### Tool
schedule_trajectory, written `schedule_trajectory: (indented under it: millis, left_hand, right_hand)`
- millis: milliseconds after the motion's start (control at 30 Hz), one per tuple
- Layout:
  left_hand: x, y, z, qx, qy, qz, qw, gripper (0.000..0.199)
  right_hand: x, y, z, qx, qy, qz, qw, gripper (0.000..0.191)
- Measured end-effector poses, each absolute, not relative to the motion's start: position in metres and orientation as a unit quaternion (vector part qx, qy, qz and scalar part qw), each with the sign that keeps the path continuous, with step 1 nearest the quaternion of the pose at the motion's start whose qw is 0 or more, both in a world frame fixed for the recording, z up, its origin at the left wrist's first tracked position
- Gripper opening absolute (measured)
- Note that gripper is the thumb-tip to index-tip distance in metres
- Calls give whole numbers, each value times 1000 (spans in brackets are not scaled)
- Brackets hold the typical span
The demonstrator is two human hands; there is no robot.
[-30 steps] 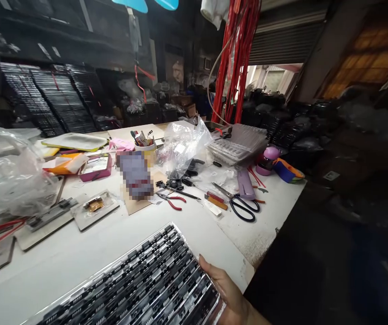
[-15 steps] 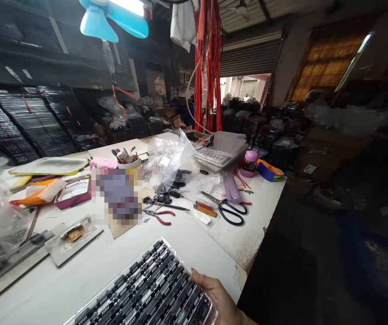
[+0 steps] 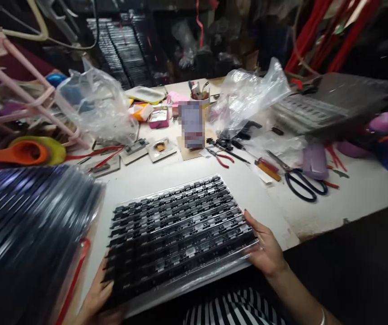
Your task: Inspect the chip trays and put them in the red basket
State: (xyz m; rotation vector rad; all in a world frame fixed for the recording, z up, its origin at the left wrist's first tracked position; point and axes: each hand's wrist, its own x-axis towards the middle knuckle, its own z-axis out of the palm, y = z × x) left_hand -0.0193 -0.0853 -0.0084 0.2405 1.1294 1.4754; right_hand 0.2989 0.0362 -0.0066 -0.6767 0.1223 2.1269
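Between my two hands I hold a clear plastic tray [image 3: 180, 234] filled with rows of small black parts, tilted above the near edge of the white table. My left hand [image 3: 95, 289] grips its lower left side, with some fingers hidden beneath. At the right edge, my right hand [image 3: 264, 248] clasps the tray with the thumb along the side. Left of my left hand stands a pile of stacked trays [image 3: 34, 225] under clear plastic, with a red strap [image 3: 75, 280] hanging along it.
Scissors [image 3: 302, 183], red-handled pliers [image 3: 222, 158] and a lilac case [image 3: 315, 161] lie on the white table [image 3: 139, 180]. Crumpled plastic bags [image 3: 248, 99] sit further back. Clear empty trays [image 3: 312, 110] are stacked at right. A pink rack [image 3: 38, 104] stands at left.
My view has swung left and down. The tray now sits nearer the middle of the picture, and my left hand and the stacked trays have come into view.
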Motion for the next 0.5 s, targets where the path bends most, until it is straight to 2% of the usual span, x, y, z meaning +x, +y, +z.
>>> schedule_trajectory:
  millis: [100,267,500]
  left_hand:
    - [-12,-88,-9,37,508,654,560,58]
    - [1,-80,-6,12,483,699,527,57]
    - [6,-82,-4,12,452,707,543,60]
  right_hand:
    - [301,34,-6,-293,58,851,431,19]
    - [303,33,-5,-325,81,833,441,13]
    - [304,37,-3,-399,161,787,442,22]
